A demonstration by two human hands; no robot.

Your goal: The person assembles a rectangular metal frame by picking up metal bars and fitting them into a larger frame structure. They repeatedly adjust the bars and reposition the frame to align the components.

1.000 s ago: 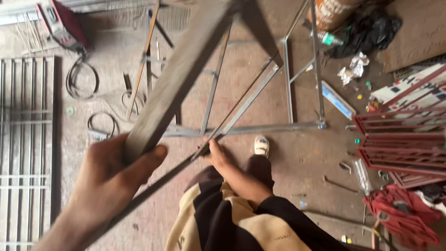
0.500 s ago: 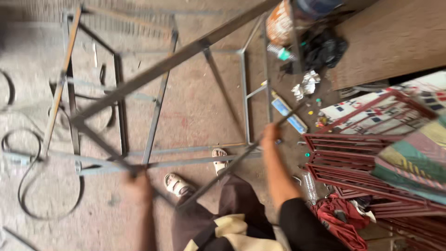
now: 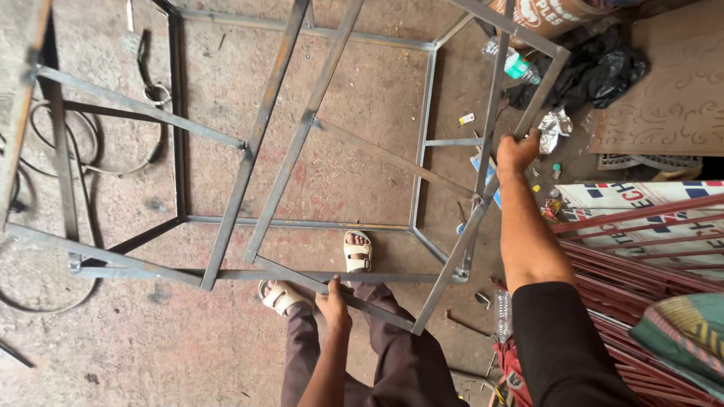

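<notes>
The left hand is closing around a low bar of the frame, near the person's legs; the fingers are wrapping over the bar, so the hand is gripping it; the right hand is reaching farther out and is clenching a slanting bar on the right side of the frame, with the arm stretching straight from a black sleeve; the frame is a big open box of thin, rusty grey metal bars, and it is filling most of the view, tilting over the floor and standing just in front of the person; two feet in white sandals are showing on the floor under the frame, one just beside the low bar that the left hand is holding; dark cables are lying in loops on the floor at the left, behind the bars; a black bag and a crumpled bit of foil are lying near the right hand, past the frame; a plastic bottle is lying close to the bag; a pile of red metal rods is lying at the right, beside the right arm.
</notes>
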